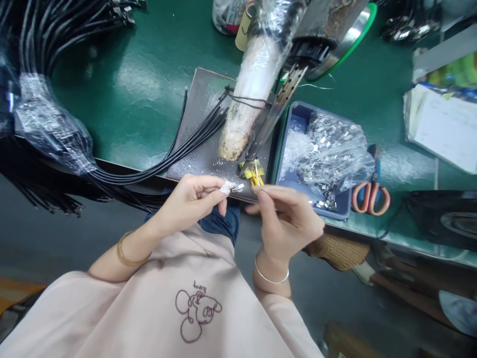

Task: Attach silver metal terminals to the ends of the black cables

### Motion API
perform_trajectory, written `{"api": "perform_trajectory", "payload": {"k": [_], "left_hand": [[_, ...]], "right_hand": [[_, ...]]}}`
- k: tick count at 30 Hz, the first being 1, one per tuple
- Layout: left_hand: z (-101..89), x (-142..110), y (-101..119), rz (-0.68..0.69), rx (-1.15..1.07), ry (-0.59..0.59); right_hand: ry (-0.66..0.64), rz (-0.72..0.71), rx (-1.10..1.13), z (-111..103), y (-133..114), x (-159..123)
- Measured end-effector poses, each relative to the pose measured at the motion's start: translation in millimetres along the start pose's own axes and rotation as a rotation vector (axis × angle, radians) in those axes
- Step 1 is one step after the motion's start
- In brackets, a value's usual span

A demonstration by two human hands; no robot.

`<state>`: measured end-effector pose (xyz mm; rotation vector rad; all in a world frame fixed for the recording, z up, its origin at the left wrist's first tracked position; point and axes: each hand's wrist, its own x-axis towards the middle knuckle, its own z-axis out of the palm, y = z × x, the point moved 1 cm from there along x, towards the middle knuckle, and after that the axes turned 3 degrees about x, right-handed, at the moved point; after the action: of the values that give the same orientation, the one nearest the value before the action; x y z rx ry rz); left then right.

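"What's nearest?"
"A pale pink shirt (141,308), then the left hand (197,199), its grip pinched on a small metal connector (239,187) at the gray board's (201,94) near edge. The right hand (288,214) has thumb and forefinger together by a slim yellow piece (255,177); whether they hold it, I can't tell."
"How far along?"
"This one looks mid-work: silvery, boxy, its details blurred. Beyond, bagged metal connector shells (331,144) fill much of the blue tray (345,211), apparently unused."
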<state>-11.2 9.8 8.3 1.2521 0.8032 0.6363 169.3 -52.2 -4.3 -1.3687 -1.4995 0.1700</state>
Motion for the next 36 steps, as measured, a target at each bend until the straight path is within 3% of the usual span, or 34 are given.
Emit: {"api": "perform_trajectory", "payload": {"k": [2,7,10,12,16,17,20,22,24,27,29,32,34,36], "left_hand": [[-0.2,-1.5,-0.2,0.019,0.013,0.019],[4.2,-4.8,-2.4,0.075,0.014,0.030],[5.3,-6.5,-4.9,0.096,0.048,-0.003],[5.9,-8.0,-8.8,0.130,0.126,0.008],[13.9,-13.5,-23.5,0.315,0.370,0.173],[18.4,-15.3,-27.9,0.376,0.449,0.201],[36.4,-21.1,-38.6,0.603,0.770,0.209],[46.9,-23.4,-42.9,0.661,0.984,0.122],[50.7,-23.1,-44.2,0.607,1.042,-0.047],[41.1,-17.6,-40.2,0.390,0.721,-0.316],[28.3,-11.5,-35.5,0.217,0.356,-0.379],[11.0,-2.5,-29.1,0.031,-0.008,-0.270],[5.1,1.4,-25.1,0.015,-0.078,-0.147],[4.2,3.3,-21.4,0.044,-0.059,-0.045]], "right_hand": [[0.006,-0.003,-0.063,-5.5,-3.4,-2.3],[-0.231,-0.157,-0.267,2.3,-17.7,0.1],[-0.218,-0.180,-0.243,8.2,-21.2,-0.5],[-0.121,-0.168,-0.221,4.7,-20.3,-1.8],[0.246,-0.001,-0.259,-21.1,-7.1,6.1],[0.227,0.074,-0.292,-28.1,-0.5,11.4],[-0.080,0.199,-0.381,-43.2,24.9,30.7],[-0.228,0.237,-0.388,-48.4,41.7,41.7],[-0.316,0.300,-0.370,-50.2,53.7,48.9],[-0.372,0.345,-0.366,-49.4,57.6,53.0],[-0.331,0.328,-0.370,-47.6,52.0,51.8],[-0.076,0.295,-0.300,-43.0,36.4,44.6],[0.116,0.255,-0.191,-37.6,23.3,36.8],[0.165,0.225,-0.044,-29.5,10.2,27.7]]}}
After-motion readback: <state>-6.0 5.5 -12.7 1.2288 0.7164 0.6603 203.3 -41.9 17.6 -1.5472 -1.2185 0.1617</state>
